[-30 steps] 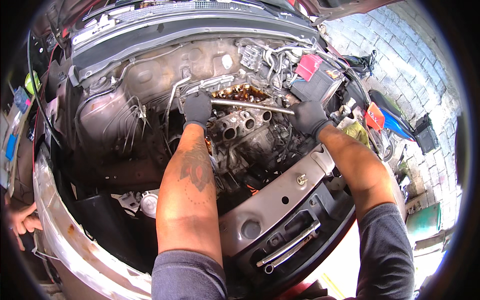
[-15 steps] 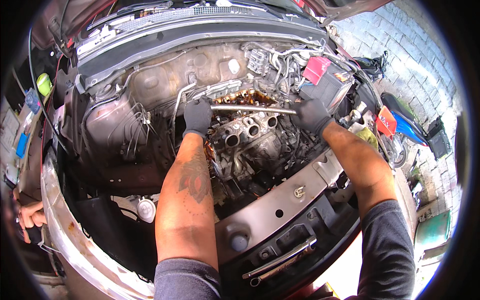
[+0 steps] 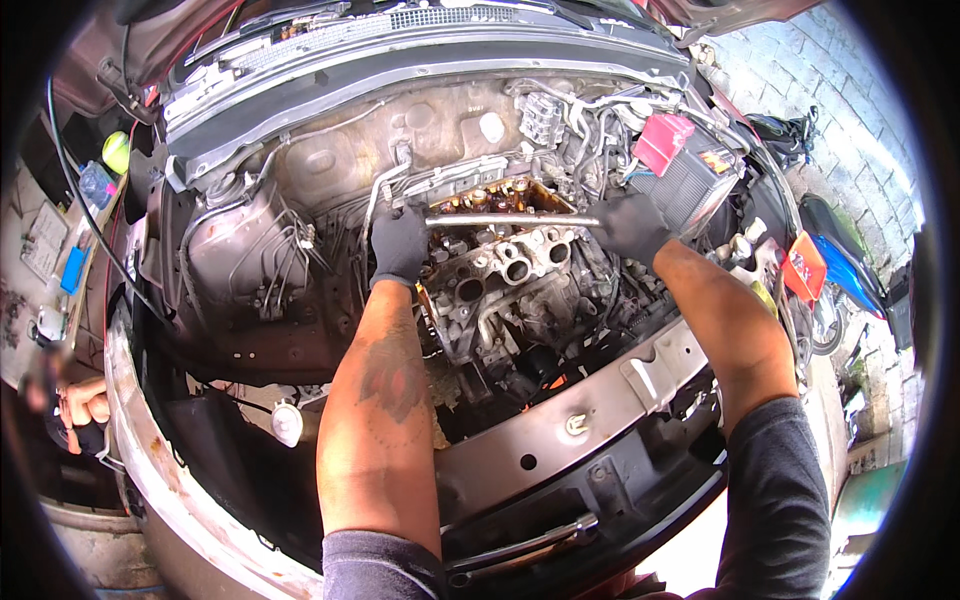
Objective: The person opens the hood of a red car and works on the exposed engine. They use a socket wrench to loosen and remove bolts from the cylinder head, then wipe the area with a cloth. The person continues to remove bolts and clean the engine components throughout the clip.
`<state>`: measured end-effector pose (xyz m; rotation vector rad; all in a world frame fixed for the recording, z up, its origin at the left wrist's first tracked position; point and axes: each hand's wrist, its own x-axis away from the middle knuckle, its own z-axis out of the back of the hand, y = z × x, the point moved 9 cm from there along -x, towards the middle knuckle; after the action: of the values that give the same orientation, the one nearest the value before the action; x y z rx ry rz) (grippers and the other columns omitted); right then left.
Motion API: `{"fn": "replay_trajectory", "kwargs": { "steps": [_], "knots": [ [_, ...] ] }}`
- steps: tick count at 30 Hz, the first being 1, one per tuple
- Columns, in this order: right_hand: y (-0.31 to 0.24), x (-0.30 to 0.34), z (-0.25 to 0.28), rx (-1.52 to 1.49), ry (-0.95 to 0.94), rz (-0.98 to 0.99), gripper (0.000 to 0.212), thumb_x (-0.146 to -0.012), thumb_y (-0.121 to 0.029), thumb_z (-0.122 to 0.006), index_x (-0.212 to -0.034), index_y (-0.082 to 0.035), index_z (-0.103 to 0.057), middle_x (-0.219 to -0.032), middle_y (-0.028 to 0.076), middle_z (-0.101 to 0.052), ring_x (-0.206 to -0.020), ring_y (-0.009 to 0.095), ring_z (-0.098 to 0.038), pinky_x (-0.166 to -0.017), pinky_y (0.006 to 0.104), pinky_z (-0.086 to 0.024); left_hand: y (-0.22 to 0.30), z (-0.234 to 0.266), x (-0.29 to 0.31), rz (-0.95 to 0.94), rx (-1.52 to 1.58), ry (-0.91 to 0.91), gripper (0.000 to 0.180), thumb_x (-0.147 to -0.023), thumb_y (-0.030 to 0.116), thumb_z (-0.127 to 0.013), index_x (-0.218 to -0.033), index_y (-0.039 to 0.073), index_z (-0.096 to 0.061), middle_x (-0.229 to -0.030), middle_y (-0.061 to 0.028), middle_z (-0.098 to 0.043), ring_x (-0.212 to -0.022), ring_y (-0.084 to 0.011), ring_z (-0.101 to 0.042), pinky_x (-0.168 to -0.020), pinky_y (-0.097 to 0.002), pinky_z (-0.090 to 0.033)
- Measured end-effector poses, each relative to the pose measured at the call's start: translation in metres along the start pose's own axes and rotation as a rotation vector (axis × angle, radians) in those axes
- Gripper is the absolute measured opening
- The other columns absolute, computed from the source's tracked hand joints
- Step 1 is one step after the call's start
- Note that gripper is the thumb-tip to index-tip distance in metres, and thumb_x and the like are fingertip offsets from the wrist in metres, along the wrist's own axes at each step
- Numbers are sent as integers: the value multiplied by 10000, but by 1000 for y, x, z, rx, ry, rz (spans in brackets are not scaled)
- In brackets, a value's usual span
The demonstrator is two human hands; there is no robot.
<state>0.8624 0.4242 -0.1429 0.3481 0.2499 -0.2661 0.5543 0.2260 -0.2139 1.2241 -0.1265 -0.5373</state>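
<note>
A long steel wrench bar [image 3: 512, 220] lies level across the top of the bare engine [image 3: 530, 270]. My left hand [image 3: 400, 245], in a black glove, is closed around its left end; whatever sits under that fist is hidden. At the other end my right hand [image 3: 632, 230], gloved too, grips the bar with its fingers wrapped round. Behind the bar shows the engine's uncovered top [image 3: 500, 195], oily and brown. In front of it are round open ports in a grey metal face.
A battery [image 3: 690, 185] with a red cover stands right of the engine. Along the front runs a metal crossmember [image 3: 570, 425], with a ratchet [image 3: 540, 540] lying nearer me. An orange-red funnel [image 3: 803, 266] is at the right; another person [image 3: 80, 405] is at the far left.
The whole view has shifted slightly. The bar's right end has swung a little away from me with my right hand; my left hand keeps its place on the left end.
</note>
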Motion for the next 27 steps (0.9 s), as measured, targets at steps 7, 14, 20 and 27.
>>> {"fn": "replay_trajectory", "kwargs": {
  "steps": [7, 14, 20, 27],
  "knots": [
    [13, -21, -18, -154, 93, 95, 194, -855, -292, -624, -795, -115, -675, -713, 120, -691, -647, 339, -695, -604, 482, -542, 3, 12, 10, -35, -79, 99, 418, -999, 304, -594, -851, -72, -702, -796, -257, -707, -779, -395, -697, -729, -432, -506],
    [26, -45, -36, -188, 84, 157, 198, -821, -307, -655, -844, -111, -669, -689, 119, -669, -654, 338, -692, -595, 484, -537, 11, 16, 25, 80, 31, 141, 382, -994, 276, -602, -861, -63, -717, -636, -125, -650, -628, -151, -564, -626, -373, -456],
    [23, -56, -46, -189, 167, 230, 199, -810, -304, -674, -838, -107, -673, -711, 113, -679, -642, 334, -686, -586, 483, -533, 12, 27, 32, 48, -56, 197, 408, -1003, 301, -608, -866, -70, -707, -626, -121, -643, -633, -117, -514, -611, -359, -442],
    [38, -64, -57, -250, 183, 243, 177, -797, -295, -687, -827, -121, -672, -736, 117, -685, -694, 337, -692, -647, 488, -533, 28, 20, 37, 83, -67, 206, 411, -1001, 312, -625, -871, -68, -714, -600, -84, -598, -627, -98, -491, -593, -341, -434]
  ]
}}
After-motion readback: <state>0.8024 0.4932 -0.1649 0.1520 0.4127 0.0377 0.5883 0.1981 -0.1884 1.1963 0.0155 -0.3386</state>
